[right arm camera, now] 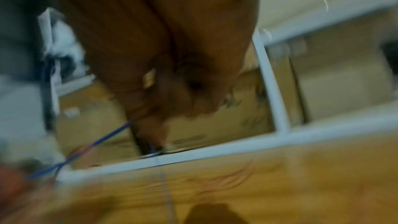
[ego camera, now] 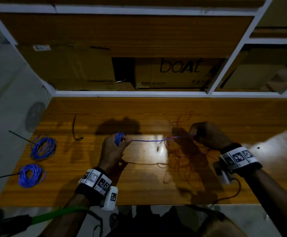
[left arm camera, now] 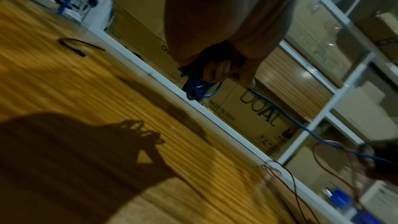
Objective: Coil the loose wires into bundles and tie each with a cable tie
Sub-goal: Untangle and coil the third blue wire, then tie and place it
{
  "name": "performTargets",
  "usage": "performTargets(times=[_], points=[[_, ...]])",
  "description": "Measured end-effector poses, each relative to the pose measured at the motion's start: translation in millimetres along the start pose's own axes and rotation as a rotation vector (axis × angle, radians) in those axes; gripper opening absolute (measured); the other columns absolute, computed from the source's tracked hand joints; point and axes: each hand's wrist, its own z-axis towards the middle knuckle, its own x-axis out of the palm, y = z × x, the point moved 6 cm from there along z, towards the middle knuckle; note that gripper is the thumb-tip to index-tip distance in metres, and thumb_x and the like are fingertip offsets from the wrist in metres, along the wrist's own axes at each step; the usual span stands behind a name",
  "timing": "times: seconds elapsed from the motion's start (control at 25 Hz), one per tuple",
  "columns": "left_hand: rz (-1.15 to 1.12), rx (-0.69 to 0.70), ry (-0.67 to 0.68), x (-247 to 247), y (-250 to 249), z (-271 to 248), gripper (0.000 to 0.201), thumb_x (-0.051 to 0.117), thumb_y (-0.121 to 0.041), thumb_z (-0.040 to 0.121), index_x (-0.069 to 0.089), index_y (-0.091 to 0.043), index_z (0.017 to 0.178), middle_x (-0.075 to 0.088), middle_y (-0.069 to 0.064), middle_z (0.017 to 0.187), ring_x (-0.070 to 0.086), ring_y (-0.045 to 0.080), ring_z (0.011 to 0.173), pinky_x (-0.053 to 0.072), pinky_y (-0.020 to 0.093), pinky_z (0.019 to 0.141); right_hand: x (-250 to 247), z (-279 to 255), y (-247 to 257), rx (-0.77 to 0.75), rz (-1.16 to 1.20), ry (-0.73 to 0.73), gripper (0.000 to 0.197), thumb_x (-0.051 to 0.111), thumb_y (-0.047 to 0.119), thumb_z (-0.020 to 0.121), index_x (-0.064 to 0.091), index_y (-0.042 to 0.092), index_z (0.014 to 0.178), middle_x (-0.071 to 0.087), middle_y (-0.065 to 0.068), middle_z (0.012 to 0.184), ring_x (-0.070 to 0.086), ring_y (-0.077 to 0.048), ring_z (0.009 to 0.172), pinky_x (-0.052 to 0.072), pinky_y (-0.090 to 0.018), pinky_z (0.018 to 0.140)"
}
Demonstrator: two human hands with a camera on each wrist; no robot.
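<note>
A green tube (ego camera: 57,214) crosses the bottom edge of the head view, nearest the lens, its ends cut off by the frame and the left forearm. Above it, the left hand (ego camera: 113,151) curls its fingers round a small coil of blue insulated wire (ego camera: 118,138), held just above the wooden tabletop (ego camera: 88,168) near its middle. From the coil one strand runs nearly level, left to right, to the right hand (ego camera: 207,135), which pinches the far end with curled fingers; the right-wrist view is too blurred to show the pinch itself. Under that strand and the right hand lies a loose tangle of thin red-brown wire (ego camera: 182,156), hard to separate from its shadow. At the table's left end rest two finished coils of blue wire (ego camera: 42,147) (ego camera: 31,175), each with a black cable-tie tail pointing left. A spare black cable tie (ego camera: 74,129) lies bent between them and the hands. Behind, on a white-framed shelf (ego camera: 130,93), stand cardboard boxes (ego camera: 173,72), one printed "boAt".
</note>
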Motion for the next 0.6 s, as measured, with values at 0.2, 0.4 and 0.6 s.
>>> performTargets(times=[0.2, 0.4, 0.6], points=[[-0.005, -0.067, -0.042, -15, 16, -3, 0.015, 0.077, -0.024, 0.087, 0.067, -0.020, 0.077, 0.068, 0.013, 0.077, 0.068, 0.032, 0.076, 0.057, 0.052, 0.066, -31, -5, -46, 0.131, -0.177, -0.123, 0.007, 0.067, 0.021, 0.095, 0.069, 0.018, 0.101, 0.064, 0.002, 0.063, 0.058, -0.004, 0.052, 0.045, -0.031, 0.048], [-0.072, -0.082, -0.119, -27, 23, -2, 0.016, 0.075, -0.024, 0.088, 0.067, -0.020, 0.075, 0.070, 0.009, 0.079, 0.069, 0.033, 0.081, 0.057, 0.049, 0.068, -58, -16, -75, 0.400, -0.360, -0.221, 0.044, 0.058, 0.050, 0.096, 0.074, 0.013, 0.077, 0.056, -0.003, 0.052, 0.051, -0.022, 0.046, 0.037, -0.026, 0.048], [-0.115, -0.099, -0.118, -15, 24, -10, 0.016, 0.077, -0.028, 0.087, 0.068, -0.020, 0.077, 0.070, 0.013, 0.079, 0.066, 0.039, 0.078, 0.055, 0.048, 0.065, -39, -9, -86, 0.613, 0.339, -0.048, 0.037, 0.065, 0.038, 0.094, 0.076, 0.006, 0.078, 0.064, -0.017, 0.068, 0.051, -0.019, 0.046, 0.038, -0.026, 0.051]])
